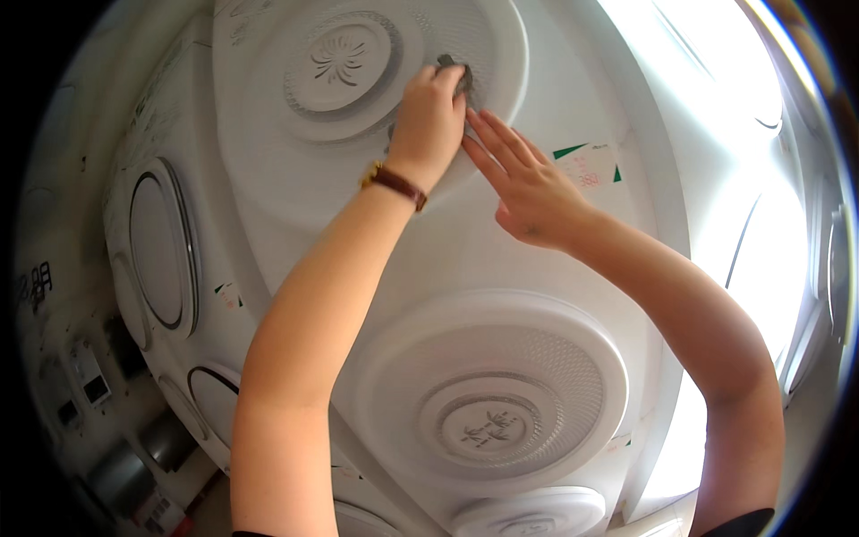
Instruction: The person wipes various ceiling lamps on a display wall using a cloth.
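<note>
My left hand (433,117), with a brown-strapped wristwatch (396,184) at its wrist, grips a dark grey cloth (463,80). The cloth lies against the patterned cover of a large round white ceiling lamp (268,161) overhead. Beside it, the fingertips of my right hand (520,174) are at the lamp's lower right rim; this hand holds nothing and its fingers are spread. Whether those fingertips press on the rim, I cannot tell. Part of the cover is hidden behind my left hand.
Another round lamp (577,429) with a leaf pattern is mounted below on the white panel (429,262). A smaller dark-rimmed lamp (158,248) is at the left. A label (589,164) bears writing. Bright lit lamps (772,248) line the right side.
</note>
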Tool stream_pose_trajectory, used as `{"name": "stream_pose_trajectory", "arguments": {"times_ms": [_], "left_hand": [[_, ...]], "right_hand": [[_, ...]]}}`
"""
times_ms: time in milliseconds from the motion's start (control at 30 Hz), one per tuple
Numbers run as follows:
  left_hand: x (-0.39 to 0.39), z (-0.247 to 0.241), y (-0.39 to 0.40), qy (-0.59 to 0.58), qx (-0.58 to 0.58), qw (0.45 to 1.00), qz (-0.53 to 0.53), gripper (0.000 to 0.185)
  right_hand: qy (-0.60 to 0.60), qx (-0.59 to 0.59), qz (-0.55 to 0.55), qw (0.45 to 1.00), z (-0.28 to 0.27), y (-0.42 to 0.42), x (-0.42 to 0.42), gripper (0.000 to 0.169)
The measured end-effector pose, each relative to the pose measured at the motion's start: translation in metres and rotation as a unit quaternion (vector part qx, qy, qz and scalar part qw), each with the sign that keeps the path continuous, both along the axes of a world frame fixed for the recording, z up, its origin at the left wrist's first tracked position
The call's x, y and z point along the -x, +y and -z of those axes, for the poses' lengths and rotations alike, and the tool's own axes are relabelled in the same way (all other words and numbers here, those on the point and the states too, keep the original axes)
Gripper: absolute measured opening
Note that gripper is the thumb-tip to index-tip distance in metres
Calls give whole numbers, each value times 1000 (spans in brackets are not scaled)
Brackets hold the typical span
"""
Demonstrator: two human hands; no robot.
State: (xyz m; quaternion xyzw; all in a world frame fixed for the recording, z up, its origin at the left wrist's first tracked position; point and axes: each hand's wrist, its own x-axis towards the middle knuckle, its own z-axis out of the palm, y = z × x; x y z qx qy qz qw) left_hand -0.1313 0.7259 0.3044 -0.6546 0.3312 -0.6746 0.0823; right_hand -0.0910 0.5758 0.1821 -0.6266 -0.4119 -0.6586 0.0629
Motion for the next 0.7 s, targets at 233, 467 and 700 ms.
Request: {"name": "stream_pose_trajectory", "arguments": {"times_ms": [233,467,700], "left_hand": [[-15,-42,-29,14,24,999,-25,28],[16,0,14,71,-48,996,1,27],[65,38,94,58,-70,989,-113,30]], "right_hand": [[-26,-3,-13,1000,0,3,-5,81],[-37,-33,-25,998,4,8,-8,79],[-44,-60,-38,997,6,12,-6,79]]}}
